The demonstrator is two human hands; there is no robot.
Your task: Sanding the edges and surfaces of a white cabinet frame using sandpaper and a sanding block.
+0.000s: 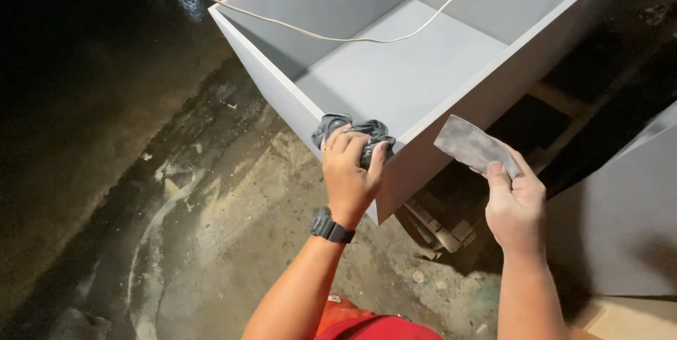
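Note:
My left hand (349, 171), with a dark wristwatch on the wrist, grips a crumpled grey cloth (352, 130) pressed on the near corner of a grey-painted open wooden box (282, 93). My right hand (513, 206) holds a flat grey sheet of sandpaper (471, 145) by its lower end, just right of the box's outer side panel and apart from it.
A white cord (310, 33) hangs across the box's open top. The box rests on wooden slats (437, 231) over a dusty, stained concrete floor (211, 227). Another grey panel (627, 220) stands at the right. The left side is dark.

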